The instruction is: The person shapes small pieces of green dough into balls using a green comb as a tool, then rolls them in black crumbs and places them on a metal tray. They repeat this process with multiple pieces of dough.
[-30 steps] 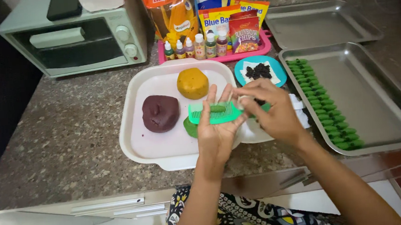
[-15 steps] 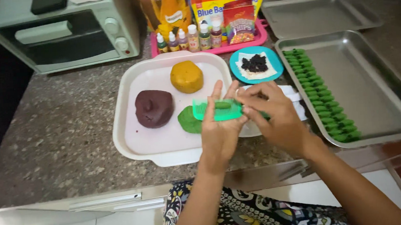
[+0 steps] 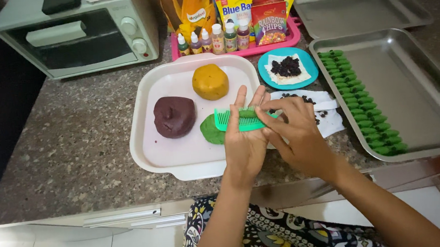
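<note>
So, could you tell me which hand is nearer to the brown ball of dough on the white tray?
The left hand. It holds the green comb just right of the brown dough, while the right hand sits farther right, behind the left.

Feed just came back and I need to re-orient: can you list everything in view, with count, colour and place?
toaster oven: one, pale green, back left of the counter
pink tray: one, behind the white tray, holding small bottles and snack packets
white tray: one, centre of the counter
brown dough: one lump, dark brown, left on the white tray
yellow dough: one lump, back of the white tray
green dough: one lump, white tray, beside the left hand
blue plate: one, holding dark bits on white paper
metal trays: two, silver, right side; the nearer holds a row of green dough pieces
comb: one, green, across the left palm
left hand: holds the comb
right hand: presses green dough on the comb
</note>
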